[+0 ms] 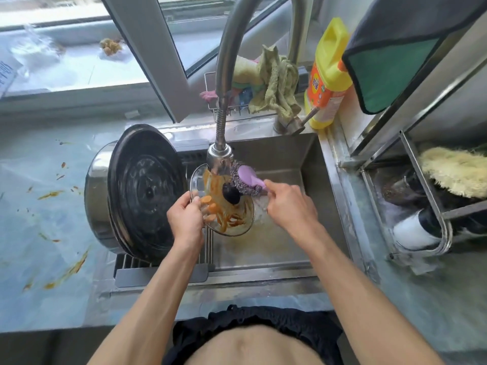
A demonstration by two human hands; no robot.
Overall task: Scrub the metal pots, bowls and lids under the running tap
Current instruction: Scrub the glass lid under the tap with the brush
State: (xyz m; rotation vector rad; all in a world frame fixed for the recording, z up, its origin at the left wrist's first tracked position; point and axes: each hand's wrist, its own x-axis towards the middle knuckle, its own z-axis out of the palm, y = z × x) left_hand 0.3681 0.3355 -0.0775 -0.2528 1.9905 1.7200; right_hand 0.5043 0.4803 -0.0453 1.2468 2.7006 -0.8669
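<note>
Greasy orange-streaked glass lid point(224, 206) is pinched at its rim by the left hand point(184, 217); a purple-handled steel scrubber point(245, 183) is gripped by the right hand point(287, 204), mid-sink point(311, 154), with plenty of basin room left towards the right wall.

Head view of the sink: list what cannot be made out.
- Water stream: hidden behind the tap head and scrubber; flow unclear.
- Glass lid: far rim covered by the tap head.
- Pot interior: blocked by the dark lid leaning on it.
- Detergent bottle label: too small to read.
- Rack contents: blurred, cut off at the right edge.
</note>
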